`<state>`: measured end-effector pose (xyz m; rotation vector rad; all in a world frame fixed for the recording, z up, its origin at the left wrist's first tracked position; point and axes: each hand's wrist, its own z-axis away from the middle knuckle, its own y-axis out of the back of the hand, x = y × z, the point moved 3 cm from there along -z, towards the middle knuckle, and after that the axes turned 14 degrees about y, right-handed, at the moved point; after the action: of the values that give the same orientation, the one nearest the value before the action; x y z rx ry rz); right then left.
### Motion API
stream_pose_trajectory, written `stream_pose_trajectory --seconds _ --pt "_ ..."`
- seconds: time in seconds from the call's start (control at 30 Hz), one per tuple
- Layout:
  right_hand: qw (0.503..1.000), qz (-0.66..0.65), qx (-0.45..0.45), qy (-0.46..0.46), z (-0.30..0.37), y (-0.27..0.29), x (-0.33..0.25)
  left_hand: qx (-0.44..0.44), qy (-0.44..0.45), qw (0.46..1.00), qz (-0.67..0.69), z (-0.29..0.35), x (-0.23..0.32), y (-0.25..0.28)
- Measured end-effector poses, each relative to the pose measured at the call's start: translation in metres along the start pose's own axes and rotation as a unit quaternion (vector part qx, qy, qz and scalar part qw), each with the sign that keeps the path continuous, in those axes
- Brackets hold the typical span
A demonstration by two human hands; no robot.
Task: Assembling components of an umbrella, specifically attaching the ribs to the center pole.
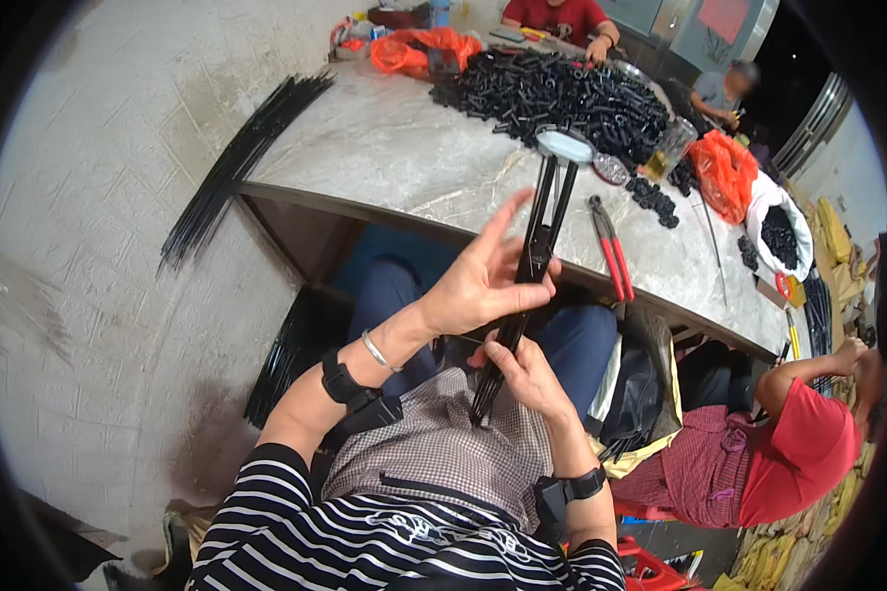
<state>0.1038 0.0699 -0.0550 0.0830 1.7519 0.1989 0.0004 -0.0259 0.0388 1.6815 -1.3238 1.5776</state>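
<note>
In front of my lap, a slim bundle of black rods (pixel 505 333) slants upward, with a black block-like piece (pixel 539 246) near its upper part and two prongs above. My right hand (pixel 528 372) grips the lower part, thumb along the front. Higher up, my left hand (pixel 483 286) is around the bundle: its thumb crosses the front and fingertips show at the far side, while the index finger points up, slightly blurred. The prongs' tops reach a pale oval dish (pixel 565 146) at the table edge. Red-handled pliers (pixel 611 251) lie just right of the bundle.
A large heap of black parts (pixel 562 98) covers the back of the stone-topped table (pixel 384 148). Long black rods (pixel 246 163) overhang its left end. At right are an orange bag (pixel 724 175) and a white sack (pixel 806 241) of black parts. A person in red (pixel 793 443) sits close by.
</note>
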Motion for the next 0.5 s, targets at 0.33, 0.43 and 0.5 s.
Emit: stream_pose_trajectory --seconds 0.33,0.43,0.5 --pt "0.987 -0.156 -0.024 -0.018 -0.029 0.014 0.020 0.091 -0.006 0.989 -0.116 -0.023 -0.020 0.040" --pt "0.979 -0.195 0.049 0.020 -0.045 0.038 0.004 0.086 0.007 0.994 -0.065 -0.029 -0.029 0.052" --pt "0.975 -0.194 0.096 0.049 -0.058 0.070 -0.012 0.083 0.007 0.994 -0.064 -0.037 -0.034 0.058"
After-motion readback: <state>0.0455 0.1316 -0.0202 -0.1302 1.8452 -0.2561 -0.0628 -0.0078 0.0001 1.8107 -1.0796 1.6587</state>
